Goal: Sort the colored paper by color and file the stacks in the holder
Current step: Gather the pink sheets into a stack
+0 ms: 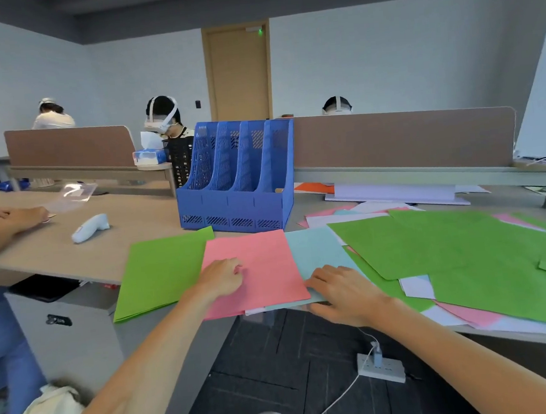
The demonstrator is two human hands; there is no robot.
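— Pink stack (256, 261) is held down near the front edge of the table (54, 255) by the left hand (222, 279). The fingers are bent, their tips are set on the top sheet, and nothing is pinched.
— And the right hand (345, 294)?
— It is laid on the near edge of the light blue stack (318, 252), fingers stretched across the top. The thumb is hidden, so a pinch cannot be confirmed.
— How are the stacks arranged?
— Side by side: the green stack (162, 272) is placed on the left, pink in the middle, and light blue on the right. Both neighbours are overlapped by the pink edges.
— The holder?
— The blue file holder (236, 183) is stood upright just behind the pink stack. A loose pile (450, 244) of green, pink and white sheets is spread to the right.
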